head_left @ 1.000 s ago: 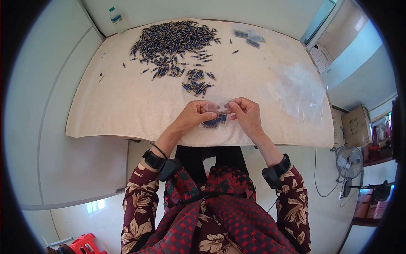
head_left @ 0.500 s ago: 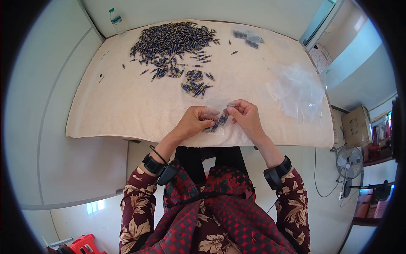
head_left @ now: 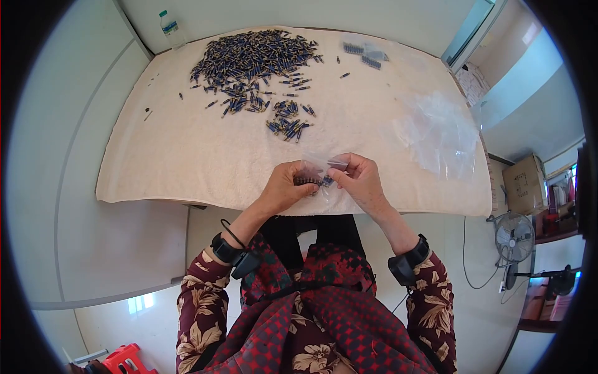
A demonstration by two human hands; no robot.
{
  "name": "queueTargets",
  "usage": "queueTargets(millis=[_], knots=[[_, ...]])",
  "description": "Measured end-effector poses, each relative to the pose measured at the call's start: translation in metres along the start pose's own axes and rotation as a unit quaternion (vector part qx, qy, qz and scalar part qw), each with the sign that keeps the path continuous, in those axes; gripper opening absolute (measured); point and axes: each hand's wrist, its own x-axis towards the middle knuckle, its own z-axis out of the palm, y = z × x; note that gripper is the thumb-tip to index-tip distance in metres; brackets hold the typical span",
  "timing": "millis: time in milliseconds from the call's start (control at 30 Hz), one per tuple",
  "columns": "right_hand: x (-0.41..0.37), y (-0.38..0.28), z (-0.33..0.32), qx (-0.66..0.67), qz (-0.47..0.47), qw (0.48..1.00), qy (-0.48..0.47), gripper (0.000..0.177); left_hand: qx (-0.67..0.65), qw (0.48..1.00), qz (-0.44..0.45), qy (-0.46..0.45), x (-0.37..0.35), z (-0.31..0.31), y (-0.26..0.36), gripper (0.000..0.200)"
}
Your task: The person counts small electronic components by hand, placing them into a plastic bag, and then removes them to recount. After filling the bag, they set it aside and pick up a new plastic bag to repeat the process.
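Observation:
Near the front edge of the cloth-covered table, my left hand [head_left: 286, 186] is closed on a clear plastic bag [head_left: 319, 163]. Inside the bag, small blue-and-brass cylindrical pieces [head_left: 306, 181] show in a row by my left fingertips. My right hand [head_left: 361, 179] pinches the bag's right side, its thumb and fingers by more blue pieces [head_left: 327, 181]. Part of the bag is hidden behind my fingers. Just beyond my hands lies a small group of loose blue-and-brass pieces [head_left: 288, 129].
A big heap of the same pieces [head_left: 252, 59] covers the table's far left part. Flat clear bags [head_left: 439, 134] are spread at the right. Filled bags [head_left: 372, 62] lie at the back right, and a plastic bottle [head_left: 169, 28] stands at the back left corner.
My right hand has shifted slightly down and left, its fingers closer to my left hand. The pieces in the bag now show as a neater row by my left fingers.

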Motion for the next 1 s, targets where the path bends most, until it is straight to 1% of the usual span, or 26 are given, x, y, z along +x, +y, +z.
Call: queueTargets(millis=[167, 267, 433, 533, 767, 967, 1000], knots=[[0.001, 0.001, 0.005, -0.021, -0.015, 1.0, 0.007, 0.017, -0.013, 1.0, -0.002, 0.008, -0.001, 0.001, 0.002, 0.027], [0.005, 0.008, 0.006, -0.057, -0.026, 0.998, -0.002, 0.019, -0.02, 1.0, -0.004, 0.003, -0.001, 0.001, 0.003, 0.026], [0.003, -0.007, 0.003, -0.087, -0.013, 0.996, 0.002, 0.022, 0.025, 1.0, 0.01, 0.011, 0.0, 0.002, 0.003, 0.026], [0.003, -0.017, 0.005, -0.098, 0.017, 0.995, -0.022, 0.025, 0.056, 0.998, 0.013, 0.014, 0.0, 0.004, 0.005, 0.026], [0.01, -0.02, 0.006, -0.087, 0.004, 0.996, -0.024, 0.027, 0.07, 0.997, 0.009, 0.038, -0.002, 0.005, 0.019, 0.026], [0.003, -0.006, 0.01, -0.1, -0.014, 0.995, -0.008, 0.024, 0.038, 0.999, 0.006, 0.019, -0.001, 0.0, 0.007, 0.026], [0.001, -0.003, 0.01, -0.122, -0.023, 0.992, 0.0, 0.023, 0.034, 0.999, 0.002, 0.014, -0.001, 0.0, 0.007, 0.025]])
